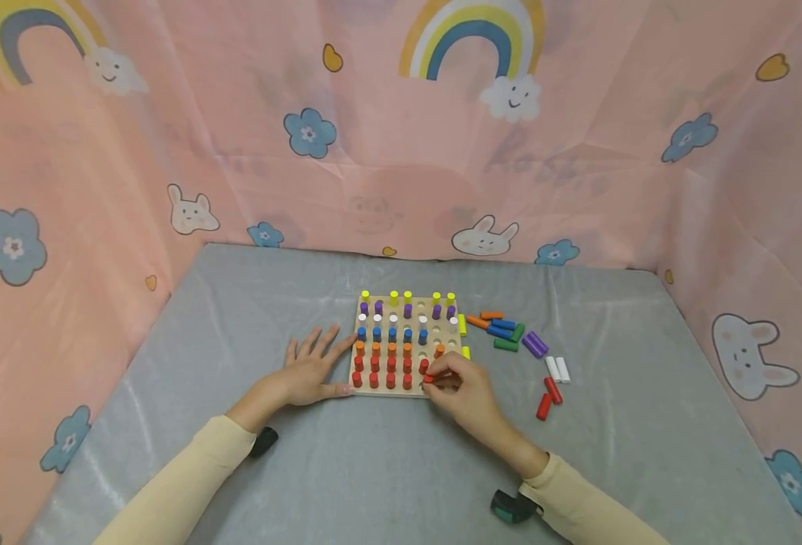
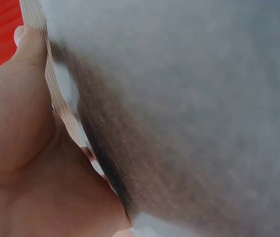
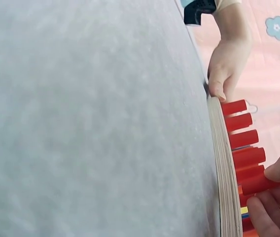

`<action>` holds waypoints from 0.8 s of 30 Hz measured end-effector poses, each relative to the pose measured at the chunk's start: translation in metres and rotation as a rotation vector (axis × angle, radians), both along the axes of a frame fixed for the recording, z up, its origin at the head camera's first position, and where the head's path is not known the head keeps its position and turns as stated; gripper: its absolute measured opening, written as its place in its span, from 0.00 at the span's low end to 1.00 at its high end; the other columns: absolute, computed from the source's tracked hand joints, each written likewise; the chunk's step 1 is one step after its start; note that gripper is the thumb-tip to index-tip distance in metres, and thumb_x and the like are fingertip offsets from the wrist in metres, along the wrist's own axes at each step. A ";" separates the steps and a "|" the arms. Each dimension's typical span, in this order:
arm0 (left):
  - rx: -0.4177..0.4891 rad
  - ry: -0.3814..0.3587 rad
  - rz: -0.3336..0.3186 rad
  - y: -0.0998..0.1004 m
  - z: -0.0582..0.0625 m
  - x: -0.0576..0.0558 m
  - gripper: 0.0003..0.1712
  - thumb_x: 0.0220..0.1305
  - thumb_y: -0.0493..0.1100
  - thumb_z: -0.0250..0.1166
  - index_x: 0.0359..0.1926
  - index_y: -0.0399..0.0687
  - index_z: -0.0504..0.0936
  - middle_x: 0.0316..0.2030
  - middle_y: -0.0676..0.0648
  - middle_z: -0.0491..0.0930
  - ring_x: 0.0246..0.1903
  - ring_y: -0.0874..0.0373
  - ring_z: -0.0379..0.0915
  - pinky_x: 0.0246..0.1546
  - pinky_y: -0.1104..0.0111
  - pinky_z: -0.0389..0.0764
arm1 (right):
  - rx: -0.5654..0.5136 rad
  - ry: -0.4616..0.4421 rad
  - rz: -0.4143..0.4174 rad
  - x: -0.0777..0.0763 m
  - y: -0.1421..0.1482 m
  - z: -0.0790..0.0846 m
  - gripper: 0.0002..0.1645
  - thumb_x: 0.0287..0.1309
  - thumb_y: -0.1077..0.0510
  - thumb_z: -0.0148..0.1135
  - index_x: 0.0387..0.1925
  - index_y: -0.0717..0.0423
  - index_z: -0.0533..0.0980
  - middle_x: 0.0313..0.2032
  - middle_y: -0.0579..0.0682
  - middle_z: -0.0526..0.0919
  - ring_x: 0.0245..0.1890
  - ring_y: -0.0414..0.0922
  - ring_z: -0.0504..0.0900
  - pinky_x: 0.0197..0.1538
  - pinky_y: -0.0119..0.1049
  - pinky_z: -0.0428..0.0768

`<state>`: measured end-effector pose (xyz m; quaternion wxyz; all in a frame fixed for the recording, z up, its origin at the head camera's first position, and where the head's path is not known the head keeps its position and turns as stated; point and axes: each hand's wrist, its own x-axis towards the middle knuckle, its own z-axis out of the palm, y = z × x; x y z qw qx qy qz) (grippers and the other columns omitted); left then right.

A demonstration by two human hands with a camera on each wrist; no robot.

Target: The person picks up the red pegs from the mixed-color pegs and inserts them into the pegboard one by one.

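A wooden pegboard [image 1: 382, 393] lies on the grey cloth, with rows of red, orange, blue, white, purple and yellow pegs standing in it. My right hand [image 1: 469, 395] pinches a red peg [image 3: 259, 184] between thumb and fingers at the front row, right of the standing red pegs [image 1: 390, 380]. Whether that peg's lower end is in a hole, I cannot tell. Flat beside the board's left edge rests my left hand [image 1: 306, 375], fingers spread, its thumb touching the front left corner. In the left wrist view the left hand [image 2: 17, 128] hides most of the board.
Loose pegs lie right of the board: orange [image 1: 491, 316], blue [image 1: 502, 325], green [image 1: 506, 345], purple [image 1: 535, 344], white [image 1: 557, 369] and red [image 1: 543, 407]. Yellow pegs [image 1: 462, 325] lie against the board's right edge. A pink patterned curtain [image 1: 387, 174] surrounds the table.
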<state>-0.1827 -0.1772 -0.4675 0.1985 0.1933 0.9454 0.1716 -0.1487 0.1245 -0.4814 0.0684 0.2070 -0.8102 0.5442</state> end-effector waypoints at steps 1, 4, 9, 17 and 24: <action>0.001 -0.002 0.001 0.000 0.001 0.000 0.54 0.63 0.68 0.60 0.80 0.64 0.40 0.80 0.41 0.32 0.78 0.34 0.24 0.69 0.29 0.31 | 0.003 0.009 -0.003 0.000 0.000 0.000 0.12 0.50 0.70 0.72 0.34 0.54 0.79 0.35 0.52 0.85 0.34 0.41 0.86 0.39 0.34 0.87; 0.002 0.000 0.003 0.001 0.003 0.001 0.54 0.63 0.67 0.61 0.80 0.63 0.41 0.80 0.40 0.33 0.78 0.33 0.25 0.68 0.29 0.31 | 0.027 0.033 -0.022 0.002 -0.002 0.001 0.13 0.50 0.71 0.72 0.34 0.54 0.80 0.34 0.51 0.85 0.34 0.42 0.86 0.39 0.35 0.87; -0.006 0.009 0.009 -0.001 -0.005 -0.001 0.54 0.64 0.67 0.60 0.79 0.65 0.39 0.80 0.43 0.31 0.78 0.36 0.23 0.69 0.30 0.31 | 0.051 0.038 -0.043 0.004 -0.006 -0.001 0.13 0.48 0.71 0.73 0.34 0.55 0.80 0.34 0.50 0.85 0.33 0.43 0.87 0.39 0.35 0.87; 0.014 0.019 0.008 -0.001 -0.008 -0.001 0.54 0.64 0.67 0.61 0.79 0.65 0.40 0.80 0.43 0.32 0.78 0.36 0.23 0.69 0.30 0.30 | 0.063 -0.023 -0.056 0.008 -0.009 0.005 0.11 0.49 0.72 0.72 0.35 0.63 0.80 0.35 0.58 0.84 0.34 0.50 0.88 0.40 0.41 0.87; 0.018 0.016 -0.001 -0.001 -0.003 0.000 0.54 0.62 0.69 0.60 0.79 0.64 0.40 0.80 0.41 0.33 0.78 0.34 0.24 0.68 0.29 0.30 | 0.081 -0.029 -0.060 0.006 -0.008 0.002 0.12 0.49 0.70 0.73 0.35 0.57 0.80 0.35 0.52 0.84 0.34 0.42 0.87 0.40 0.32 0.86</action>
